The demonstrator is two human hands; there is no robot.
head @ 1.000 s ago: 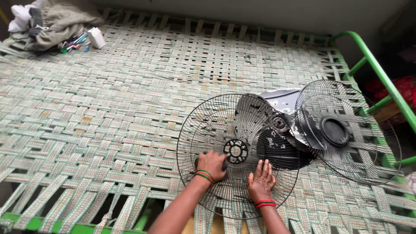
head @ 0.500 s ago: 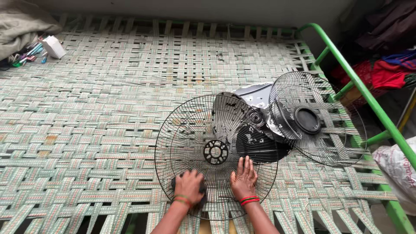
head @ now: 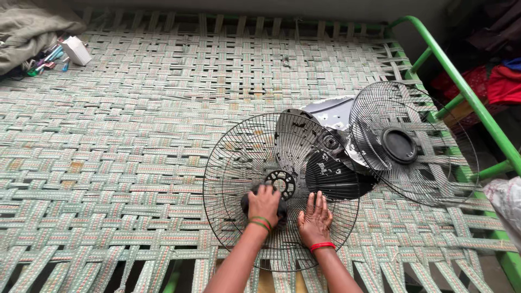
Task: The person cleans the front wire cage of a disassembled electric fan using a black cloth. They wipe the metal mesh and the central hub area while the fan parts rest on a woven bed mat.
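Pressing a dark pad [head: 259, 205] in left hand [head: 264, 203] onto wire fan guard [head: 233, 163] near the woven bed's [head: 108, 135] front edge; right hand [head: 315, 217] fingers flat, steadying; dusty blades [head: 325, 168] lying untouched

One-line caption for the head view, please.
Left hand presses a dark pad on a wire fan guard; right hand rests flat beside it.

Head-worn camera looks steeply down from close above the wire fan guard [head: 280, 190], facing across the woven cot [head: 135, 135] toward its far edge.
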